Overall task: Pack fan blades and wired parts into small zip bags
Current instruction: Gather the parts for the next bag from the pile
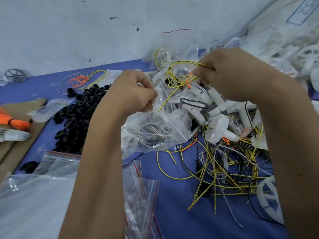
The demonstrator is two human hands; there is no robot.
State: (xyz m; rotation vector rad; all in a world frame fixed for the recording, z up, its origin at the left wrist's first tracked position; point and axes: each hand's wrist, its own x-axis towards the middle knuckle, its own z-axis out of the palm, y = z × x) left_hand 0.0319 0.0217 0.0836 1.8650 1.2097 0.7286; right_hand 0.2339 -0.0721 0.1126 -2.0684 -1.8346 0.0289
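Left hand (136, 91): fingers closed, pinching the clear zip bag (155, 125) at centre. Right hand (224, 75): closed on looped yellow wires (179, 75) at 1 o'clock, above the bag mouth. White plastic parts (203, 104) crowd just behind. Loose wire tangle (224, 169) at 4 o'clock. Black rings (81, 114) at 9 o'clock. Empty zip bags (139, 195) at 6 o'clock.

Blue table top (172, 213) bare only in strip between forearms, near bottom centre. Right of strip: tangle of yellow and black wires (224, 171) blocks. Left of strip: empty zip bags (139, 192) lie flat. Heap of black rings (77, 114) fills left middle. White plastic parts (203, 102) piled under right hand (229, 75). Far left corner by wall mostly open.
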